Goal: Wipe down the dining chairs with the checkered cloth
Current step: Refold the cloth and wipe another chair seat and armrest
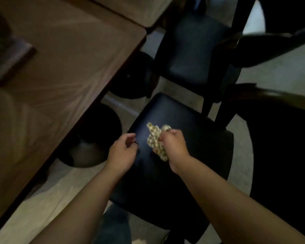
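A dark padded dining chair seat (197, 141) lies right below me, its backrest rail (278, 95) to the right. My right hand (173, 147) grips a bunched checkered cloth (156, 140) over the middle of the seat. The cloth's loose ends stick out above and below the fist. My left hand (121, 152) hovers at the seat's left edge with fingers loosely curled; whether it holds anything I cannot tell. A second dark chair (195, 55) stands beyond the first.
A brown wooden table (65, 71) fills the left side, its edge running diagonally close to the chair. Round black pedestal bases (88, 143) sit on the pale floor under it. A dark wooden block (11, 59) lies on the table.
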### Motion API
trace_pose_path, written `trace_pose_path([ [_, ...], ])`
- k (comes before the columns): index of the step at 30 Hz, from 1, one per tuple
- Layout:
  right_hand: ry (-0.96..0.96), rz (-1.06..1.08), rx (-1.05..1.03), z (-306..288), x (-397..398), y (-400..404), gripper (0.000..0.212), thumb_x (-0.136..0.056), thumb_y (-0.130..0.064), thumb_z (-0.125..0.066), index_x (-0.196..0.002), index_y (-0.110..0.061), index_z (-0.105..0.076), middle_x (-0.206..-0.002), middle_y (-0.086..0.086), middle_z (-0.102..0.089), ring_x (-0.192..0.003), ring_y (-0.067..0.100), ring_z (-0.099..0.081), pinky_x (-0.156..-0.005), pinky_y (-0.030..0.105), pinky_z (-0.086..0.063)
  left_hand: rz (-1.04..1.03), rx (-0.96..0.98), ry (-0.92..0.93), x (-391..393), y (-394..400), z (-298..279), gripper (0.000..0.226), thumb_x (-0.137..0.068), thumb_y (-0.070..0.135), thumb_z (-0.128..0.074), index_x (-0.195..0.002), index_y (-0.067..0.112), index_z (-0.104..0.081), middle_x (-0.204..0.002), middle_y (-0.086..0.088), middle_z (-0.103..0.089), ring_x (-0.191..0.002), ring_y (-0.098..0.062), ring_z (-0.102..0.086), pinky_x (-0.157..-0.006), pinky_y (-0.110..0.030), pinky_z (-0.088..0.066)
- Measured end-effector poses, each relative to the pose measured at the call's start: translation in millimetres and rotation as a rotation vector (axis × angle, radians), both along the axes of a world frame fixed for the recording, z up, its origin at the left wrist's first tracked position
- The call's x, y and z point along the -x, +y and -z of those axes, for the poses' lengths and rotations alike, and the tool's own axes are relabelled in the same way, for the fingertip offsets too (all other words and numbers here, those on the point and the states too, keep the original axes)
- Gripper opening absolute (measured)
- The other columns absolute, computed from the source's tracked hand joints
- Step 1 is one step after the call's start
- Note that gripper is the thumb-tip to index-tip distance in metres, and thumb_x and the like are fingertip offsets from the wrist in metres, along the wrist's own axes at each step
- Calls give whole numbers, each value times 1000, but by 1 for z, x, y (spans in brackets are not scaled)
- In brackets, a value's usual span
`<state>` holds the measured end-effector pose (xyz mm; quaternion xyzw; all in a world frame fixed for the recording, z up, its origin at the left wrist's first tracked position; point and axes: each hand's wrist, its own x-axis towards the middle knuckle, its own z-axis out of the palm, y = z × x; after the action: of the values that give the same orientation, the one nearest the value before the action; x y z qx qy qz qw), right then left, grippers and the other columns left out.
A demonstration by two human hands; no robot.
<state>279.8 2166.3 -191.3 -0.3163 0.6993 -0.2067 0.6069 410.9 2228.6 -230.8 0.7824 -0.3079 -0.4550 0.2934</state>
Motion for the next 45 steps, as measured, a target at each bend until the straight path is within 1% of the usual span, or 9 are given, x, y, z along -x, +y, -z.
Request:
trace_pose_path([
  [3, -91, -74, -35, -61, 36, 31, 14, -83, -10, -57, -94, -5, -64, -91, 18, -71, -81, 30, -70, -70, 37, -57, -34, 39, 86, 23, 29, -62, 33, -93, 11, -60, -126, 14, -60, -119, -5, -67, -108, -14, -60, -95, -26, -45],
  [6, -151, -151, -45, -125, 72, 57, 17, -92, -14, -52, -84, -12, -68, -75, 6, -74, -65, 18, -71, -56, 27, -53, -85, 77, 179, 44, 62, -122, 29, -96, 22, -57, -125, 25, -58, -115, 8, -64, -96, -2, -59, -76, -17, -47],
  [11, -189, -185, -82, -208, 114, 83, 29, -98, -22, -43, -100, -9, -69, -89, 9, -75, -84, 25, -70, -68, 34, -56, -183, 110, 341, 79, 104, -206, 21, -97, 33, -57, -117, 36, -59, -116, 16, -61, -104, 4, -54, -93, -28, -47],
  [16, -279, -224, -60, -261, 128, 100, 32, -91, -30, -51, -86, -12, -77, -91, 11, -74, -83, 27, -72, -69, 37, -58, -211, 204, 461, 109, 114, -258, 18, -97, 26, -56, -113, 28, -64, -104, 8, -72, -93, -3, -69, -72, -19, -52],
  [18, -342, -238, -65, -273, 128, 104, 33, -91, -36, -53, -80, -18, -78, -92, 10, -75, -82, 25, -72, -65, 35, -57, -231, 232, 491, 114, 114, -272, 21, -96, 21, -59, -116, 24, -64, -102, 6, -74, -91, -5, -70, -71, -18, -52],
  [22, -416, -242, -54, -288, 124, 101, 32, -89, -40, -56, -95, -16, -76, -104, 12, -72, -95, 28, -70, -80, 38, -55, -277, 339, 401, 108, 108, -292, 20, -91, 9, -63, -106, 23, -67, -95, 6, -75, -86, -1, -69, -63, -11, -49],
  [29, -480, -204, 19, -307, 122, 89, 41, -69, -43, -73, -100, -16, -72, -99, 8, -74, -90, 30, -71, -69, 41, -57, -357, 405, 300, 81, 93, -320, 9, -90, 11, -66, -95, 17, -70, -91, 2, -75, -85, -10, -70, -68, -19, -53],
  [37, -350, -296, 100, -314, 126, 72, 16, -91, -17, -61, -104, -10, -68, -99, 8, -74, -92, 25, -71, -87, 49, -55, -378, 419, 251, 87, 75, -334, 9, -93, 17, -63, -95, 12, -69, -94, -3, -73, -91, -16, -68, -76, -27, -53],
  [45, -404, -280, 260, -319, 171, 16, 16, -91, -13, -59, -90, 0, -68, -91, 15, -73, -88, 28, -70, -74, 37, -55, -524, 513, 151, 145, 44, -342, 12, -94, 23, -61, -90, 14, -67, -85, 3, -73, -83, -11, -68, -67, -20, -51],
])
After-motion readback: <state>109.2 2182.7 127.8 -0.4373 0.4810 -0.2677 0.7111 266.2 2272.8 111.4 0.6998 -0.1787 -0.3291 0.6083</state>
